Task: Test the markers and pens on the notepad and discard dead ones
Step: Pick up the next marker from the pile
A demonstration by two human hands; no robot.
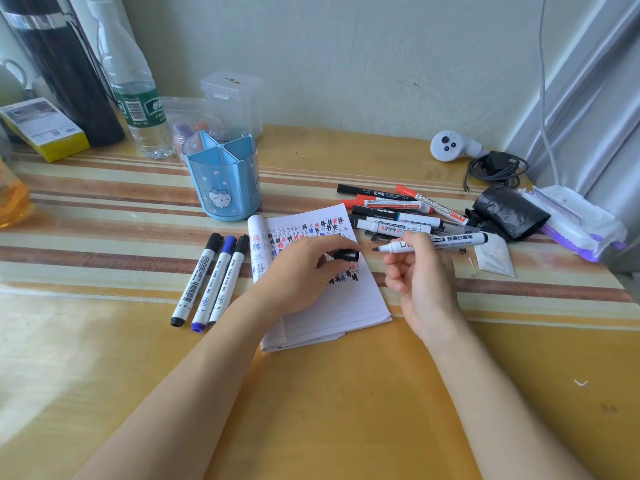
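Judging by the notepad [332, 306], how far along is the testing?

Some way in, I'd say. The upper part of the page is full of black, red and blue hash marks, and the lower lines are blank. Three markers [211, 282] lie capped in a row just left of the pad, likely ones already tried. A pile of markers [398, 209] waits to its right, so plenty is left.

And the one in hand?

The right hand [422, 282] has its fingers clamped on a white marker [450, 240], held level by the pad's right edge, bare tip pointing left. The left hand [304, 268] rests on the page, fingers pinching the black cap [346, 254]. Whether it is about to write or be capped, I cannot tell.

Anything thrown out yet?

None that I can see. A black bag [505, 213] sits beyond the pile, perhaps for the dead ones.

Room to move?

Good near the person, where the worktop [346, 393] is bare. A blue pen holder [225, 178] stands close to the pad's top corner, and the pile crowds the right edge, so a wide sweep there could scatter pens
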